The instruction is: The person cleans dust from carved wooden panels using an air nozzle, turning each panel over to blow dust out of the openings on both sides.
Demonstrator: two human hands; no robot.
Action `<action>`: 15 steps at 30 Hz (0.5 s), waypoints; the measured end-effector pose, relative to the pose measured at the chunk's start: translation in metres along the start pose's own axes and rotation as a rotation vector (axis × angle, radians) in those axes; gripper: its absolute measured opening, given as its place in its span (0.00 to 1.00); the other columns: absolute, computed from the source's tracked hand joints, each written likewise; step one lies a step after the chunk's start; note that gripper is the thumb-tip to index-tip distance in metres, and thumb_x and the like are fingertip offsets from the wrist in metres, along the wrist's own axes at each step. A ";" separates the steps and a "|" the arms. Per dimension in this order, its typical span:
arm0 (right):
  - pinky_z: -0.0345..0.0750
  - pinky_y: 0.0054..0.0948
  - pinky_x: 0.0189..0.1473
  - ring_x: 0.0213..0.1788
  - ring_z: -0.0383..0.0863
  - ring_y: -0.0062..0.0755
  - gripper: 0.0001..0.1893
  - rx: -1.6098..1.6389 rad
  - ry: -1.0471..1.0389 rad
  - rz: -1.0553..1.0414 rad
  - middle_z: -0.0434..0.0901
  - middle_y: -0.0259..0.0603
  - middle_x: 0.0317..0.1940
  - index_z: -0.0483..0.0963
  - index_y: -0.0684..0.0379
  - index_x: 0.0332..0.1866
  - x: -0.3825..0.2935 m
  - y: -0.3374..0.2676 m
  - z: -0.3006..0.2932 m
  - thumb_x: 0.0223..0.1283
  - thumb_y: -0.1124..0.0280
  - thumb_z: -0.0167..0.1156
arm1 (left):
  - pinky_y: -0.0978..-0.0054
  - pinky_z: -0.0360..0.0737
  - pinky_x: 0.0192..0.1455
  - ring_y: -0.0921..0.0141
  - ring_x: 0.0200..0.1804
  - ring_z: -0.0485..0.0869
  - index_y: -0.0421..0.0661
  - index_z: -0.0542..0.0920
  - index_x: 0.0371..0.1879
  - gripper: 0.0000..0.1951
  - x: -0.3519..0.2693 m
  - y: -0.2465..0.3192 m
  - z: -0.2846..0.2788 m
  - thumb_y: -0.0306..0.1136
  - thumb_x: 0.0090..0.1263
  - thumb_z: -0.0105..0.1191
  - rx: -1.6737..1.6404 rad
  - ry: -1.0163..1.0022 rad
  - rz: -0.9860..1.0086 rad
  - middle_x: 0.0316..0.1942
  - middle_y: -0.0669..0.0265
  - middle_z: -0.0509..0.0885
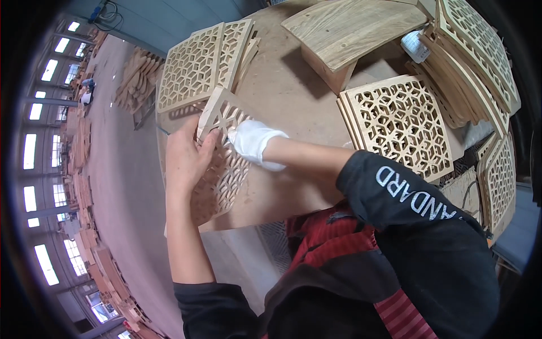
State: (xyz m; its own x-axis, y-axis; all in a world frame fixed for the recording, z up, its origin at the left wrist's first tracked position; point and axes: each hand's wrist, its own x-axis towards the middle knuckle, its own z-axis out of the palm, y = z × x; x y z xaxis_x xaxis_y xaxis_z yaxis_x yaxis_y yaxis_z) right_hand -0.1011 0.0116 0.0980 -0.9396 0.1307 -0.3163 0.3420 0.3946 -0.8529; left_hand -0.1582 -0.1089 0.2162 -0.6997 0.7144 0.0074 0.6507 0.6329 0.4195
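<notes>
A pale wooden lattice panel (226, 186) stands tilted in front of me, cut through with a geometric pattern. My bare left hand (186, 150) grips its solid left border, with the thumb lying on the near face. Against the openwork near the panel's upper part rests my right hand (256, 142), covered by a white glove. The right fingertips are curled in at the lattice, and whether they pinch a small tool there is hidden. Under the panel is a worktable with a brown top (292, 114).
Behind the held panel leans a stack of lattice panels (190, 68). More panels (402, 123) lie at the right, near a curved wooden stand (355, 29). Curved panels (478, 55) are piled at the far right. Left of the table, stacked timber (137, 80) sits on the workshop floor (123, 169).
</notes>
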 end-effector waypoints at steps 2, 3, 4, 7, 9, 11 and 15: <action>0.77 0.48 0.59 0.53 0.83 0.59 0.23 -0.089 -0.007 -0.062 0.83 0.60 0.52 0.79 0.56 0.59 -0.007 0.011 -0.002 0.75 0.59 0.40 | 0.63 0.80 0.38 0.58 0.29 0.86 0.39 0.85 0.47 0.14 0.002 0.002 0.003 0.33 0.65 0.64 0.001 -0.004 -0.016 0.28 0.50 0.87; 0.77 0.47 0.60 0.53 0.83 0.59 0.23 -0.177 -0.027 -0.137 0.83 0.60 0.52 0.79 0.54 0.61 -0.013 0.017 -0.001 0.76 0.60 0.39 | 0.63 0.80 0.38 0.57 0.29 0.86 0.39 0.85 0.47 0.14 0.001 0.002 0.004 0.33 0.65 0.64 0.005 -0.010 -0.039 0.28 0.50 0.86; 0.78 0.46 0.58 0.52 0.83 0.58 0.22 -0.169 -0.055 -0.238 0.83 0.59 0.52 0.74 0.48 0.68 -0.041 0.015 -0.010 0.78 0.64 0.37 | 0.63 0.80 0.38 0.56 0.29 0.86 0.39 0.85 0.46 0.14 -0.002 -0.003 0.002 0.33 0.65 0.64 0.010 -0.012 -0.068 0.28 0.49 0.86; 0.80 0.48 0.53 0.49 0.85 0.59 0.23 -0.132 -0.031 -0.288 0.83 0.58 0.51 0.70 0.42 0.71 -0.066 0.032 -0.021 0.77 0.68 0.37 | 0.62 0.80 0.38 0.53 0.29 0.85 0.39 0.85 0.46 0.14 -0.002 -0.003 0.008 0.33 0.65 0.64 -0.060 0.028 0.038 0.27 0.48 0.86; 0.81 0.48 0.53 0.48 0.86 0.58 0.22 -0.357 -0.083 -0.246 0.83 0.59 0.51 0.73 0.44 0.69 -0.051 0.019 -0.029 0.76 0.67 0.39 | 0.61 0.80 0.38 0.51 0.30 0.85 0.39 0.85 0.45 0.13 -0.001 0.002 0.008 0.32 0.65 0.63 -0.059 0.007 0.019 0.27 0.47 0.85; 0.81 0.48 0.53 0.48 0.86 0.56 0.22 -0.316 -0.046 -0.254 0.85 0.59 0.48 0.75 0.51 0.67 -0.029 0.001 -0.018 0.73 0.67 0.42 | 0.61 0.79 0.37 0.51 0.29 0.84 0.38 0.84 0.45 0.13 -0.006 0.006 0.006 0.32 0.66 0.63 0.013 0.009 -0.005 0.26 0.48 0.85; 0.81 0.49 0.49 0.43 0.86 0.58 0.23 -0.411 -0.055 -0.315 0.84 0.59 0.41 0.69 0.61 0.69 -0.035 0.003 -0.009 0.71 0.72 0.43 | 0.78 0.77 0.30 0.81 0.25 0.81 0.37 0.84 0.43 0.10 0.000 -0.011 0.007 0.31 0.70 0.64 -0.004 -0.026 -0.028 0.25 0.64 0.88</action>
State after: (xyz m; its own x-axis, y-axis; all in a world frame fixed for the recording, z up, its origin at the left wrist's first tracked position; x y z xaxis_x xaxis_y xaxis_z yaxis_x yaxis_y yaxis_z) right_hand -0.0677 0.0162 0.1100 -0.9903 -0.0956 -0.1008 -0.0015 0.7328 -0.6804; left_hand -0.1633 -0.1140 0.2047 -0.7094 0.7042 -0.0275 0.6301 0.6512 0.4230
